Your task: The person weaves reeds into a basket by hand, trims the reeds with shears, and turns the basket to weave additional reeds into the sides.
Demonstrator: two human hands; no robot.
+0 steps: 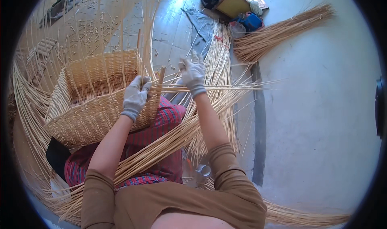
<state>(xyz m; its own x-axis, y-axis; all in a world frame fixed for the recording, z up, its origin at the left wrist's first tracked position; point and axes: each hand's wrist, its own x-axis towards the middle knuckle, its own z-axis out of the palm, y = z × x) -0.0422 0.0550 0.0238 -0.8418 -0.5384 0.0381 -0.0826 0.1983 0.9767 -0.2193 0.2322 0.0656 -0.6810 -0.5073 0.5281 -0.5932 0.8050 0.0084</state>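
A rectangular wicker basket (100, 112) rests tilted across my lap, its woven walls rising round a reddish-brown inside. Tall thin stakes stand up from its sides. My left hand (136, 97), in a pale grey glove, is closed on wicker rods at the basket's right-hand corner, next to a thick corner post (161, 80). Several loose weaving rods (225, 87) run out from that corner to the right. Just above them is my right hand (193, 73), gloved too, its fingers apart and partly stretched upward; no rod shows clearly in its grasp.
A bundle of peeled rods (183, 134) lies across my lap. Beyond my right hand, a tied pale bundle (217, 51) and a browner bundle (282, 33) lie on the floor. Bags and a box (233, 4) stand at the back. A metal cup (204, 171) is beside my right elbow.
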